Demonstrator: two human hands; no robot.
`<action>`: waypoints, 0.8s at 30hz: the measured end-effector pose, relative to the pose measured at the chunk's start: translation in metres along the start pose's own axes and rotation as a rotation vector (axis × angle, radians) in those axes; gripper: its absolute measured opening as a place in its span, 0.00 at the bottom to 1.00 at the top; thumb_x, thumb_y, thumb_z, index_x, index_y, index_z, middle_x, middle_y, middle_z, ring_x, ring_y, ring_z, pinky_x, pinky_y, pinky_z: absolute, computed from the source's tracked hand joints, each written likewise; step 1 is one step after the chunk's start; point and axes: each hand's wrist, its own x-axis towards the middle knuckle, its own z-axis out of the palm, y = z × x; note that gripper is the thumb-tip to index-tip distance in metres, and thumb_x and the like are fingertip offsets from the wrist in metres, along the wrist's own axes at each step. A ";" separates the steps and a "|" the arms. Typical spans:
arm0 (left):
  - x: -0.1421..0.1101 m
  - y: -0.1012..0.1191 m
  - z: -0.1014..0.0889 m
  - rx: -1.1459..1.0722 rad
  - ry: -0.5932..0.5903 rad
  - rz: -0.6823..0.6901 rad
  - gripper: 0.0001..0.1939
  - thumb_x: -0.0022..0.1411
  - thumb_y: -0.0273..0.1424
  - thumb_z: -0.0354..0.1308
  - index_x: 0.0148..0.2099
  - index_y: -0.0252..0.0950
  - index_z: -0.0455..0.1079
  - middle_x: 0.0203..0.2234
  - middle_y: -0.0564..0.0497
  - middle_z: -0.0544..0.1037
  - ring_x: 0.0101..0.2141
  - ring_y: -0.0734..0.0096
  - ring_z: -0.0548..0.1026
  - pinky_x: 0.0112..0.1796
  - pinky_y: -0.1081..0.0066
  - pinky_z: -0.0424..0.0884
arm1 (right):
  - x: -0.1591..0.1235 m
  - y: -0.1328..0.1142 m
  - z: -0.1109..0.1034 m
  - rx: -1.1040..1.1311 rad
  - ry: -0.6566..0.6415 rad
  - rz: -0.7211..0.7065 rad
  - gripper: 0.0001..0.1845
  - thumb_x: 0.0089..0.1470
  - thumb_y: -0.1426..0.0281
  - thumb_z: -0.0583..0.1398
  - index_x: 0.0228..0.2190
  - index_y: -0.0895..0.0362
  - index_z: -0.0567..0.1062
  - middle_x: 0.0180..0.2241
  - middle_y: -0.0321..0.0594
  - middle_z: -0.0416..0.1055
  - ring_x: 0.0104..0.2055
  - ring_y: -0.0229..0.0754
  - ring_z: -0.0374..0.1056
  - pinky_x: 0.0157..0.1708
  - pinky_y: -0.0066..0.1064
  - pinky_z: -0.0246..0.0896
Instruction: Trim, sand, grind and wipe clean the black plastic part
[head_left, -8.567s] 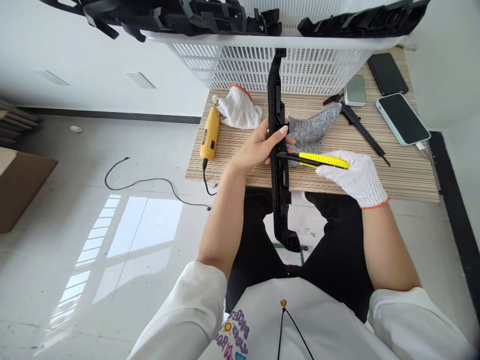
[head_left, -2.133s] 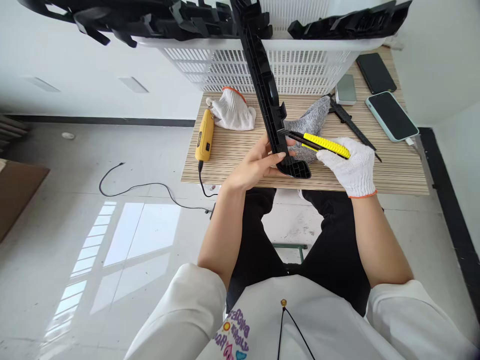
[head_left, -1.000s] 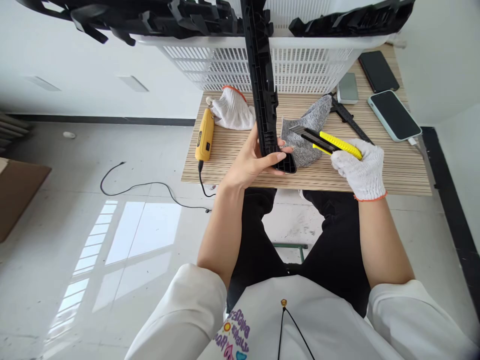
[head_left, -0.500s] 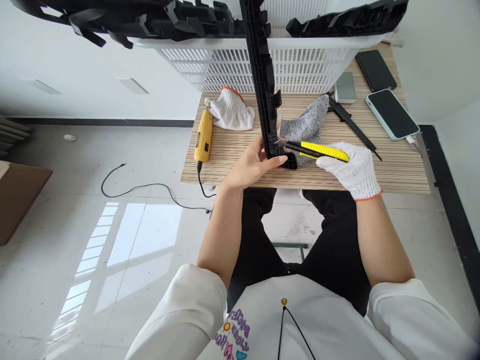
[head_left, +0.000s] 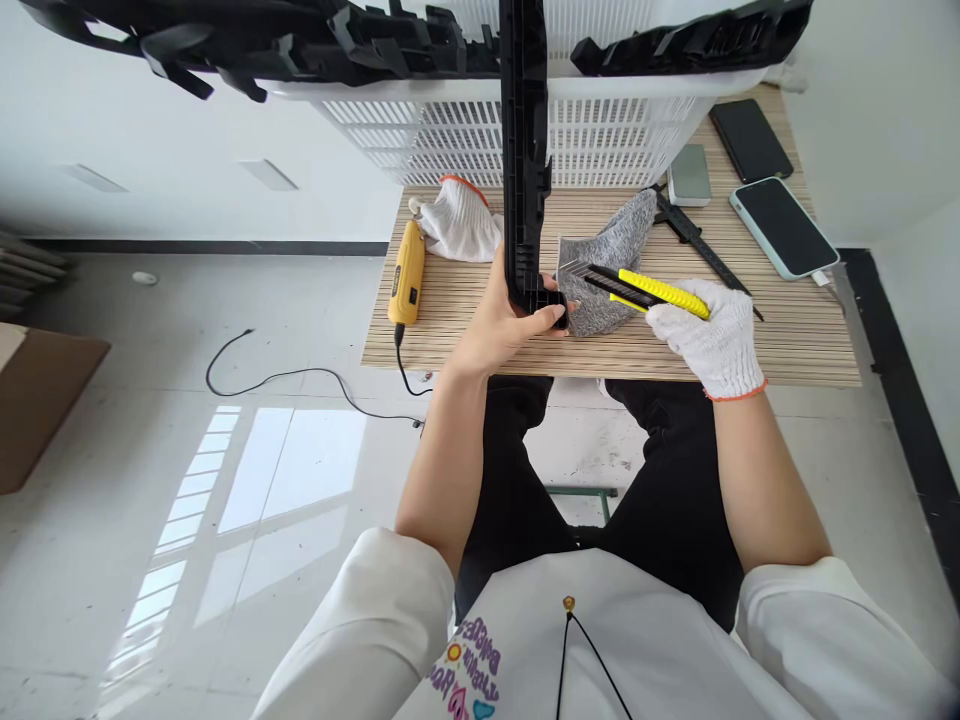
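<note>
My left hand (head_left: 499, 325), bare, grips the lower end of a long black plastic trim piece (head_left: 525, 150). The piece rises from the table past the basket's rim, its foot bent to the right. In my gloved right hand (head_left: 709, 335) is a yellow and black utility knife (head_left: 660, 290), its thin blade pointing left. The blade looks blurred and stands apart from the plastic piece, over a grey knitted glove or cloth (head_left: 611, 255) on the table.
A white plastic basket (head_left: 450, 125) behind carries other black plastic parts (head_left: 300, 45) (head_left: 697, 45). On the left lie a yellow corded power tool (head_left: 407, 275) and a white glove (head_left: 461, 225). Calipers (head_left: 705, 250), a grey box (head_left: 690, 175) and two phones (head_left: 752, 140) (head_left: 785, 228) lie right.
The black piece has turned and become more upright in my left hand, its foot shifting left. My right hand has drawn the knife slightly right, away from the piece.
</note>
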 end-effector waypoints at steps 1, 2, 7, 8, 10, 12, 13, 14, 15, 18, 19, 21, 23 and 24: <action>0.001 -0.001 -0.001 0.009 -0.003 0.019 0.46 0.49 0.38 0.76 0.64 0.51 0.55 0.44 0.51 0.73 0.45 0.60 0.81 0.39 0.66 0.80 | 0.000 -0.002 0.000 0.010 -0.009 -0.003 0.20 0.50 0.47 0.68 0.35 0.49 0.81 0.27 0.38 0.78 0.30 0.48 0.75 0.26 0.40 0.68; 0.001 -0.002 -0.001 0.023 -0.007 0.038 0.48 0.47 0.38 0.77 0.65 0.50 0.54 0.44 0.51 0.73 0.45 0.60 0.80 0.40 0.65 0.79 | -0.001 -0.004 0.000 0.005 -0.032 -0.016 0.20 0.49 0.47 0.68 0.34 0.48 0.82 0.28 0.38 0.78 0.31 0.48 0.75 0.28 0.40 0.69; 0.004 -0.005 0.000 0.077 -0.035 0.085 0.50 0.43 0.35 0.79 0.64 0.49 0.56 0.43 0.51 0.73 0.46 0.61 0.78 0.45 0.62 0.77 | -0.001 -0.010 0.001 -0.089 -0.074 -0.051 0.18 0.49 0.48 0.68 0.35 0.47 0.81 0.32 0.38 0.80 0.37 0.50 0.77 0.35 0.42 0.73; 0.005 -0.005 0.000 0.073 -0.042 0.089 0.49 0.43 0.36 0.79 0.63 0.49 0.56 0.43 0.51 0.73 0.46 0.61 0.78 0.45 0.62 0.76 | -0.001 -0.010 0.001 -0.090 -0.060 -0.045 0.18 0.50 0.48 0.68 0.35 0.47 0.81 0.32 0.38 0.80 0.37 0.51 0.77 0.35 0.42 0.73; 0.005 -0.005 0.001 0.065 -0.048 0.100 0.48 0.43 0.36 0.79 0.62 0.49 0.57 0.43 0.52 0.72 0.45 0.61 0.78 0.46 0.61 0.76 | -0.001 -0.009 0.001 -0.064 -0.070 -0.034 0.17 0.50 0.48 0.68 0.35 0.47 0.81 0.31 0.38 0.80 0.36 0.51 0.77 0.33 0.42 0.72; 0.005 -0.005 0.000 0.068 -0.033 0.108 0.47 0.42 0.37 0.79 0.60 0.48 0.57 0.44 0.51 0.71 0.47 0.61 0.78 0.48 0.60 0.75 | -0.002 -0.009 0.001 -0.046 -0.107 -0.034 0.16 0.50 0.49 0.69 0.35 0.46 0.81 0.32 0.37 0.80 0.37 0.50 0.77 0.35 0.43 0.73; 0.005 -0.006 0.000 0.071 -0.024 0.109 0.47 0.42 0.37 0.79 0.60 0.48 0.57 0.45 0.51 0.71 0.48 0.60 0.77 0.48 0.59 0.75 | -0.002 -0.010 0.001 -0.049 -0.107 -0.036 0.16 0.49 0.50 0.69 0.34 0.46 0.81 0.33 0.37 0.80 0.37 0.50 0.77 0.36 0.43 0.73; 0.005 -0.006 -0.001 0.075 -0.018 0.106 0.47 0.42 0.38 0.79 0.60 0.48 0.57 0.45 0.51 0.71 0.48 0.60 0.77 0.49 0.59 0.75 | -0.002 -0.011 0.001 -0.053 -0.097 -0.036 0.16 0.49 0.50 0.69 0.34 0.46 0.82 0.33 0.37 0.80 0.37 0.50 0.76 0.38 0.44 0.73; 0.005 -0.006 -0.002 0.079 -0.016 0.101 0.47 0.41 0.38 0.79 0.60 0.48 0.57 0.45 0.51 0.71 0.48 0.60 0.77 0.49 0.59 0.75 | -0.002 -0.012 0.001 -0.051 -0.086 -0.035 0.15 0.50 0.50 0.69 0.34 0.47 0.82 0.33 0.37 0.80 0.37 0.50 0.76 0.39 0.44 0.73; 0.005 -0.006 -0.003 0.090 -0.016 0.091 0.46 0.42 0.38 0.79 0.59 0.49 0.58 0.45 0.51 0.71 0.48 0.60 0.77 0.48 0.59 0.75 | -0.001 -0.014 0.000 -0.033 -0.102 -0.031 0.14 0.49 0.51 0.69 0.33 0.47 0.81 0.32 0.36 0.80 0.36 0.49 0.76 0.36 0.41 0.73; 0.005 -0.006 -0.003 0.089 -0.016 0.091 0.45 0.42 0.38 0.79 0.58 0.48 0.59 0.45 0.51 0.71 0.48 0.61 0.77 0.48 0.60 0.75 | -0.001 -0.014 0.000 -0.038 -0.102 -0.028 0.14 0.49 0.52 0.70 0.32 0.47 0.81 0.31 0.36 0.79 0.35 0.48 0.76 0.35 0.40 0.72; 0.005 -0.005 -0.003 0.076 -0.015 0.095 0.43 0.42 0.38 0.79 0.56 0.47 0.60 0.44 0.52 0.72 0.47 0.62 0.78 0.48 0.60 0.75 | 0.000 -0.013 0.000 -0.048 -0.076 -0.022 0.13 0.50 0.52 0.69 0.31 0.47 0.81 0.30 0.36 0.79 0.34 0.48 0.76 0.31 0.39 0.71; 0.005 -0.003 -0.003 0.056 -0.001 0.094 0.40 0.43 0.37 0.79 0.53 0.45 0.61 0.42 0.53 0.72 0.46 0.64 0.78 0.49 0.62 0.76 | 0.000 -0.012 0.001 -0.045 -0.092 -0.018 0.13 0.50 0.53 0.69 0.31 0.47 0.81 0.29 0.36 0.79 0.33 0.48 0.75 0.30 0.39 0.70; 0.005 -0.002 -0.003 0.047 0.007 0.088 0.38 0.43 0.36 0.79 0.52 0.44 0.62 0.42 0.54 0.72 0.46 0.65 0.78 0.49 0.63 0.76 | 0.000 -0.012 0.001 -0.043 -0.113 -0.019 0.13 0.49 0.53 0.70 0.31 0.47 0.81 0.30 0.36 0.79 0.33 0.48 0.75 0.31 0.40 0.71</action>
